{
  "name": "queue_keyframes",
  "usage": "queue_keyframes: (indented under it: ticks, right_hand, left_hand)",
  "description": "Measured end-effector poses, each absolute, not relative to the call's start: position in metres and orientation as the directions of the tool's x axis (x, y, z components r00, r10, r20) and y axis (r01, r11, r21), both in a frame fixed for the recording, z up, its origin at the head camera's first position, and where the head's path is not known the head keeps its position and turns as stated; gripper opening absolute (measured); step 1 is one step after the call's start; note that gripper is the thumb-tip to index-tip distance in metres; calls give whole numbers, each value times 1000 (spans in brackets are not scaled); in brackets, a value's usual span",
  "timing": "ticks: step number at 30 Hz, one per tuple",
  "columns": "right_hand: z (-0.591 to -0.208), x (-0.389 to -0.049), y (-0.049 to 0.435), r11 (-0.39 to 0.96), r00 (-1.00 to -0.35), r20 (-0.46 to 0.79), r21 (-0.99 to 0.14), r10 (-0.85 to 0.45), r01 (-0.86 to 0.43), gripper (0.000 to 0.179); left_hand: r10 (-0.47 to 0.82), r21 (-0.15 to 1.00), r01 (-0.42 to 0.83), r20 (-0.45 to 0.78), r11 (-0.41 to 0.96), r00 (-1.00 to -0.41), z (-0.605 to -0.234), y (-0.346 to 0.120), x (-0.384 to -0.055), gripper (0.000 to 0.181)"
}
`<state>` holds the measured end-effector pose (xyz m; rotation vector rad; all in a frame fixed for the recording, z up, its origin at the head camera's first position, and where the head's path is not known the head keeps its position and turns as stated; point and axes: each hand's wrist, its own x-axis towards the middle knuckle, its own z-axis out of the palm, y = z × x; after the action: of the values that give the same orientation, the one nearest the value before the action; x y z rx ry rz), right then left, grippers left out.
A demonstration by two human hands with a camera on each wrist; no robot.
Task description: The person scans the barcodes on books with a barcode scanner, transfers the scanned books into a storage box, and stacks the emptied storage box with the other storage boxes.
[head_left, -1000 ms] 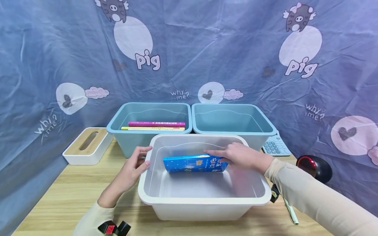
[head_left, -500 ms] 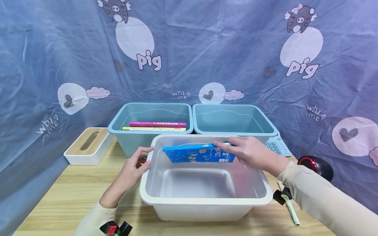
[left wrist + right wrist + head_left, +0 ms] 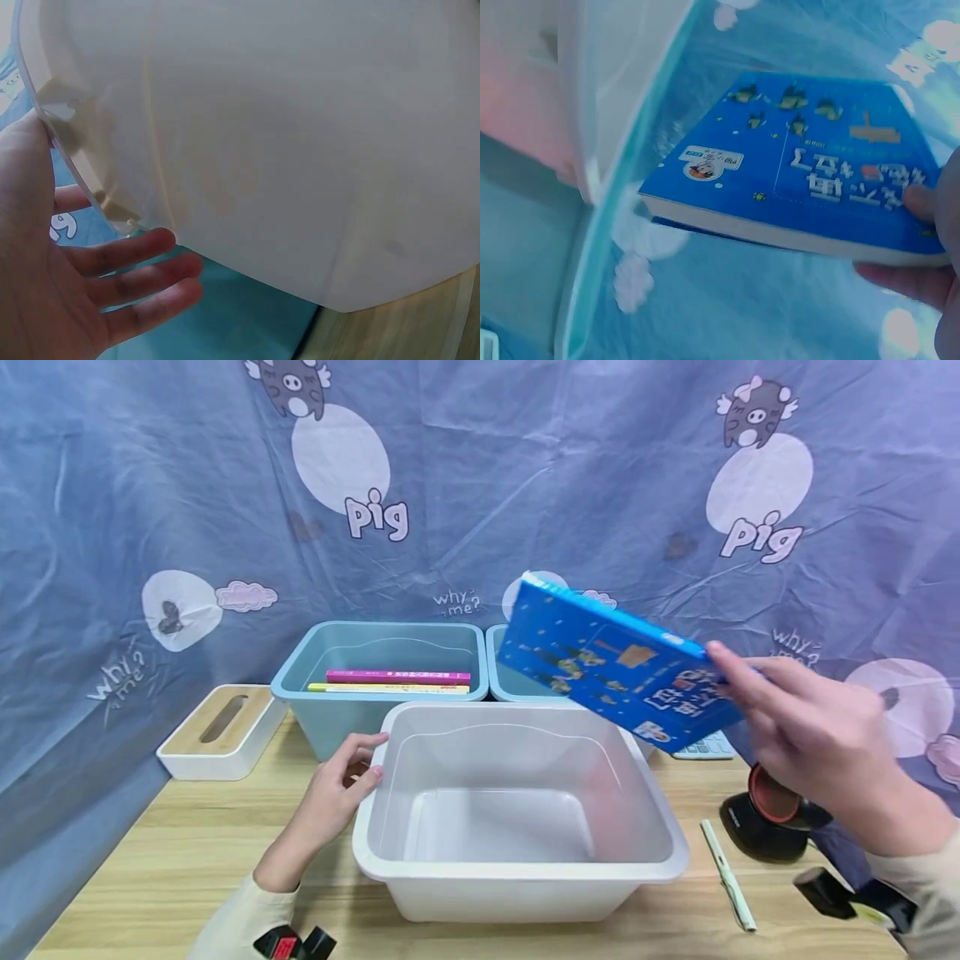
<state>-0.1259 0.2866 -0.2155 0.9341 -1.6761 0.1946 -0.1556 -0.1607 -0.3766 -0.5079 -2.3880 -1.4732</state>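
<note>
My right hand (image 3: 817, 727) pinches a blue book (image 3: 607, 664) by one end, thumb on one cover and fingers on the other. The book is tilted in the air, above the right side of the white bin (image 3: 517, 870) and partly hiding the right blue bin (image 3: 504, 647). In the right wrist view, the book's cover (image 3: 772, 157) shows white lettering and small figures, with its page edge towards the camera. My left hand (image 3: 330, 802) holds the white bin's left rim; in the left wrist view several fingers (image 3: 142, 277) lie along its outer wall.
Behind, the left blue bin (image 3: 330, 710) contains a magenta book (image 3: 397, 677) and a yellow one (image 3: 345, 687). A tissue box (image 3: 217, 735) stands at left. At right are a light green pen (image 3: 727, 877), a black-and-red device (image 3: 772, 818) and a calculator (image 3: 708, 746).
My right hand has lifted the blue book out of the white bin and carried it up and to the right, turning it aslant. The left hand stays at the rim.
</note>
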Motion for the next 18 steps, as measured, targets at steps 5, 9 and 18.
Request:
queue_keyframes:
  ticks: [5,9,18]
  right_hand:
    - [-226,-98,310,771,-125,918,235,-375,-592,44]
    - [-243,-87,328,808,-185,936,145,-299,-571,50]
    - [-277,-70,342,845,-175,970,52,-169,-532,59]
  left_hand:
    - [124,802,419,407,426,-905,-376,-160,-154,34]
    - [118,800,419,411,429,-904,-376,-159,-153,33]
    - [118,795,440,433,418,-894,-379,-160,-154,33]
